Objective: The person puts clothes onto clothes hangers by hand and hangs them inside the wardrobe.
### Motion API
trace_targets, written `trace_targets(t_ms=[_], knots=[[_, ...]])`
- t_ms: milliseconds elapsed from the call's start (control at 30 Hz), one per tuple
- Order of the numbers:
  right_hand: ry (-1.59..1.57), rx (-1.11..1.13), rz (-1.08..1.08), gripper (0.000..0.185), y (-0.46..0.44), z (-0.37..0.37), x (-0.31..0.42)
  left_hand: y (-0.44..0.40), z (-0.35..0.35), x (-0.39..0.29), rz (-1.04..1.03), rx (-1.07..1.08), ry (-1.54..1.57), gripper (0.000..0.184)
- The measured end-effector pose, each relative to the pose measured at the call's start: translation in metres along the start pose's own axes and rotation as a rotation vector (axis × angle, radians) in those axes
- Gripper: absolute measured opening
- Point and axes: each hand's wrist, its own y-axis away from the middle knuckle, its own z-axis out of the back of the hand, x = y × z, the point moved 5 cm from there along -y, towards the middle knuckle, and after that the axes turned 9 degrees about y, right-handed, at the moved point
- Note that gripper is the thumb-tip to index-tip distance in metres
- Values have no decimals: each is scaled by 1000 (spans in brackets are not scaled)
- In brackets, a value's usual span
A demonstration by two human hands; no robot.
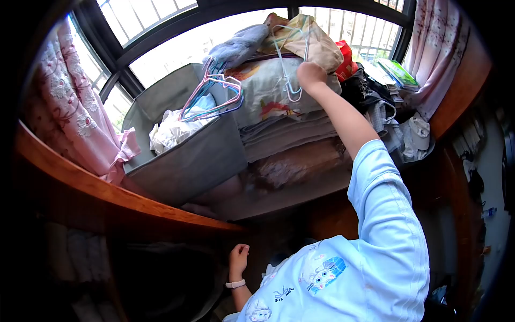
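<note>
My right hand (313, 75) is stretched out over the heap by the window, fingers closed around the side of some pale blue and white clothes hangers (290, 86). These hang in front of a folded beige and yellow cloth (320, 41) and a printed white bundle (273, 78). Low in the view, my left hand (239, 260) is near my body with its fingers curled in; nothing shows in it. More hangers, pink and blue (228, 80), lean on white clothing (174, 131) in a grey fabric box (198, 166).
Pink curtains (75, 102) flank the barred window. A grey-blue plush item (238, 44) lies on the heap, with a red bag (346, 61) to its right. Books (397, 72) and a white cap (418, 131) sit farther right. A wooden ledge edge (123, 201) curves along the left.
</note>
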Motion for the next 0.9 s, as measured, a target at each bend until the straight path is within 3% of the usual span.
trace_targets(t_ms=[100,200,300,433,533,633,700,733,800,900], knots=[[-97,-52,17,24,-4,8,4,10,12,9,5,-25,30,16],[-366,-437,56,31,10,39,3,15,20,16,44,-41,24,17],[-586,-541,183,32,48,64,-1,19,20,6,21,-10,-29,18],[-981,-388,311,29,149,89,-2,11,-1,-12,-61,114,11,18],[-892,-287,295,28,195,90,2,8,-20,-47,-163,206,48,20],[-921,-322,306,31,185,100,-2,5,-31,-79,-230,333,-115,21],[-1255,-248,97,35,150,88,-19,2,-35,-89,-274,359,-129,21],[-1254,-248,95,35,134,87,-21,3,-35,-93,-282,351,-105,20],[-1289,-303,143,38,110,89,-17,11,-33,-92,-255,327,-86,20],[-1189,-169,317,34,83,128,29,17,-29,-78,-211,277,-62,19]])
